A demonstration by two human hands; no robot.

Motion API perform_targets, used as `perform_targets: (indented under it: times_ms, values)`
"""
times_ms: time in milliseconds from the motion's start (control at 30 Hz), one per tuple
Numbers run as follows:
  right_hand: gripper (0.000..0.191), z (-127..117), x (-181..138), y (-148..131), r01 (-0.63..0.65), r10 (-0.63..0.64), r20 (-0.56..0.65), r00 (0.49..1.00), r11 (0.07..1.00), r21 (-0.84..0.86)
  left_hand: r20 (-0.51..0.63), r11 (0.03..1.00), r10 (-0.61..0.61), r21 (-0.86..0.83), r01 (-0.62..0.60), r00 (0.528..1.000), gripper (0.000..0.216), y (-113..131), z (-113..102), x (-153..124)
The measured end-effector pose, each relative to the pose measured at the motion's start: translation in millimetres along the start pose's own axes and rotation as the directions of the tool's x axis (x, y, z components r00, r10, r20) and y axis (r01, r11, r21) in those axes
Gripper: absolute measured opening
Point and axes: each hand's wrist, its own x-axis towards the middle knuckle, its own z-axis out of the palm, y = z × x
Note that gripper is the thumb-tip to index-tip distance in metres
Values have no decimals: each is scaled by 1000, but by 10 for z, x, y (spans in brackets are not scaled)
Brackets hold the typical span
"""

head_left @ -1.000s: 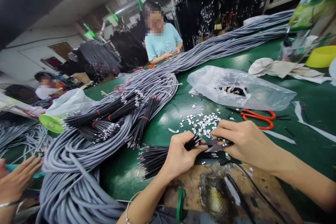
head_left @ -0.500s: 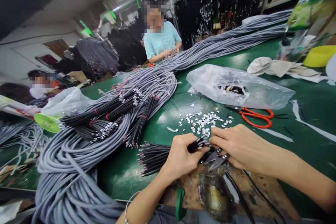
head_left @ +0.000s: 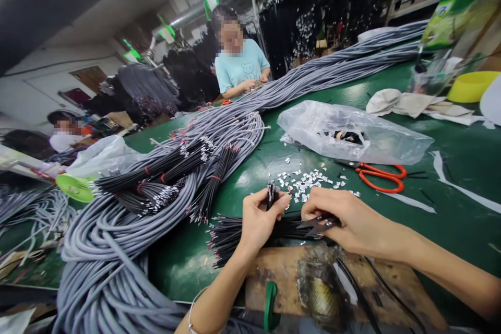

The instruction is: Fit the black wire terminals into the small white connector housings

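Note:
My left hand [head_left: 260, 216] is closed around a small bunch of black wires [head_left: 272, 197], whose tips point upward between thumb and fingers. A dark pair of scissors [head_left: 320, 224] is gripped in my right hand [head_left: 344, 214], blades pointing left; the handles are mostly hidden in the palm. Beneath both hands lies a larger bundle of black wires [head_left: 227, 235] with red and pale tips on the left. Small silvery-white pieces [head_left: 305, 183] are scattered on the green table just beyond my fingers.
Orange-handled scissors [head_left: 383, 177] and a clear plastic bag [head_left: 352, 130] lie further back. Thick grey cables [head_left: 117, 250] coil on the left, with tied black wire bundles on them. A wooden board [head_left: 274, 276] sits at the near edge. Across the table a person [head_left: 242, 65] works.
My left hand has moved left and turned its wire tips upright, apart from the scissors. My right hand has shifted slightly left, its scissor blades now pointing left.

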Motion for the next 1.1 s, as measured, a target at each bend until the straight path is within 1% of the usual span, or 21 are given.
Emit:
perform_targets:
  times_ms: [33, 100, 133, 167, 233, 333, 467, 633, 733, 800, 833, 867, 933, 967, 1000, 1033, 1100]
  values:
    - [24, 9, -1, 8, 7, -6, -80, 997, 1000, 13, 7, 1000, 15, 11, -15, 1000, 19, 2, -1, 10]
    - [26, 28, -10, 42, -25, 22, -233, 972, 1000, -10, 65, 997, 47, 64, -51, 997, 18, -15, -2, 27]
    - [27, 39, -16, 66, -57, 46, -281, 959, 998, -32, 100, 994, 45, 90, -54, 994, 18, -32, -4, 35]
    - [29, 53, -23, 90, -88, 69, -303, 951, 995, -50, 132, 992, 28, 117, -44, 991, 20, -52, -6, 41]
    - [31, 87, -37, 132, -136, 111, -283, 953, 988, -68, 167, 986, -21, 169, -8, 986, 25, -92, -15, 49]
    - [32, 138, -45, 160, -168, 146, -248, 958, 983, -70, 161, 974, -40, 225, 2, 986, 27, -123, -27, 47]
    - [30, 165, -26, 145, -201, 183, -281, 942, 979, -36, 128, 971, -8, 238, -23, 992, 27, -111, -15, 20]
    - [25, 152, 16, 68, -191, 208, -340, 917, 978, 84, 88, 980, 23, 193, -39, 996, 20, -101, 17, -11]
    - [25, 148, 24, 38, -177, 197, -358, 913, 980, 90, 89, 972, 56, 224, -75, 994, 23, -90, 21, -24]
    - [25, 156, 17, 47, -186, 200, -349, 916, 980, 72, 86, 963, 73, 253, -93, 994, 28, -76, 19, -31]
    - [26, 164, 10, 58, -194, 202, -318, 926, 979, 57, 75, 960, 82, 263, -99, 994, 28, -69, 18, -33]
    - [27, 175, 1, 70, -199, 201, -263, 944, 979, 35, 57, 957, 88, 271, -100, 994, 28, -62, 17, -36]
    - [30, 199, -18, 89, -193, 190, -106, 976, 981, -28, 9, 956, 94, 277, -93, 996, 25, -52, 16, -39]
    - [31, 210, -26, 90, -178, 176, -38, 984, 982, -58, -12, 958, 92, 275, -85, 996, 23, -50, 17, -41]
    - [32, 218, -32, 86, -159, 159, -9, 987, 984, -76, -23, 962, 82, 264, -73, 996, 21, -49, 20, -43]
    - [32, 221, -37, 76, -144, 143, -28, 989, 986, -78, -26, 967, 67, 248, -59, 997, 20, -49, 23, -46]
    - [29, 218, -39, 50, -142, 134, -176, 975, 989, -38, -30, 981, 35, 194, -28, 999, 19, -53, 34, -53]
